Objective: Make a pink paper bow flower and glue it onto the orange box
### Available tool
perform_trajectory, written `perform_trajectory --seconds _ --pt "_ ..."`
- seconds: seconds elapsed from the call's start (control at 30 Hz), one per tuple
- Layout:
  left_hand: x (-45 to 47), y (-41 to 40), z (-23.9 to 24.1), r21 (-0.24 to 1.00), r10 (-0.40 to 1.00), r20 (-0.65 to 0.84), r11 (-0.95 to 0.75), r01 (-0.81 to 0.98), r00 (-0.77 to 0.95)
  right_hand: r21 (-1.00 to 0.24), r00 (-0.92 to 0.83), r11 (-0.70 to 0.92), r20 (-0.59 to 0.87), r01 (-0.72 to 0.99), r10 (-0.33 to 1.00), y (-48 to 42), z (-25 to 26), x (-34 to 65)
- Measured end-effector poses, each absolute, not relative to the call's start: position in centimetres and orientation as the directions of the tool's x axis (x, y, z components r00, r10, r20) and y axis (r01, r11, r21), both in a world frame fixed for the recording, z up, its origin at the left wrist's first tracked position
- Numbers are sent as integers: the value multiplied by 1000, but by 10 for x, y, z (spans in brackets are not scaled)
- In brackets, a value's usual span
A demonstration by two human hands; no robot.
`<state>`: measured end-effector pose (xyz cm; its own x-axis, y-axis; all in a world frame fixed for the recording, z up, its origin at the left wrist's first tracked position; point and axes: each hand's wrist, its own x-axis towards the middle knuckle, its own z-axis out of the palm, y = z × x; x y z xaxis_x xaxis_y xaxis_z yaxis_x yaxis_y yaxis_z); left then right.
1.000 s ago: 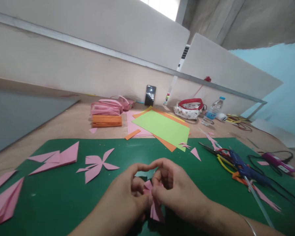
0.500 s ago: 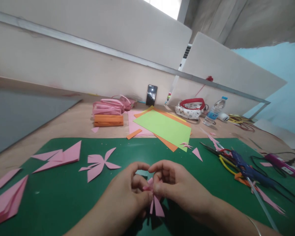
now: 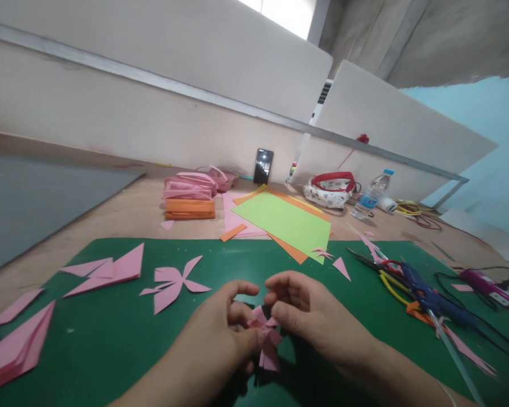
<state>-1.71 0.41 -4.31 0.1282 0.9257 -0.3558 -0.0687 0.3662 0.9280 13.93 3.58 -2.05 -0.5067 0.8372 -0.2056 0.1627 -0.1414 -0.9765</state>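
Note:
Both my hands meet low in the middle over the green cutting mat (image 3: 110, 350). My left hand (image 3: 223, 333) and my right hand (image 3: 305, 316) pinch a small folded pink paper piece (image 3: 266, 339) between thumbs and fingers; its pointed flaps hang down below my fingers. A cut pink paper flower shape (image 3: 173, 281) lies flat on the mat just left of my hands. Pink triangular offcuts (image 3: 110, 270) lie further left.
Folded pink paper (image 3: 12, 353) lies at the mat's left edge. Green and orange sheets (image 3: 286, 223) lie beyond the mat. Stacked pink and orange strips (image 3: 189, 198), a phone (image 3: 263, 166), a pouch (image 3: 331, 189) and a water bottle (image 3: 371, 195) stand behind. Scissors (image 3: 377, 264) and a blue glue gun (image 3: 432, 294) lie right.
My fingers have shifted on the pink piece, and its flaps have turned and spread a little. My hands stay in the same place; the view has drifted slightly.

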Motion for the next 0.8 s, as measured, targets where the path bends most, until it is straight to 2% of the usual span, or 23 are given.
perform_trajectory --seconds 0.23,0.33,0.47,0.57,0.67,0.8 --pt "-21 4 -42 914 919 -382 392 -104 100 -961 -284 144 73 236 956 39 -17 146" --pt "-23 4 -38 895 911 -400 412 -170 100 -961 -259 168 109 219 960 39 -17 149" --pt "-23 5 -32 881 906 -417 423 -213 74 -977 -202 167 138 135 970 38 -21 153" --pt "-23 6 -29 850 879 -472 475 -228 70 -967 -95 254 253 -1 963 41 -18 158" --pt "-22 6 -28 827 851 -524 517 -218 34 -902 27 384 386 -198 922 48 -7 164" --pt "-21 6 -25 817 855 -519 500 -286 14 -817 188 502 466 -285 865 54 14 174"
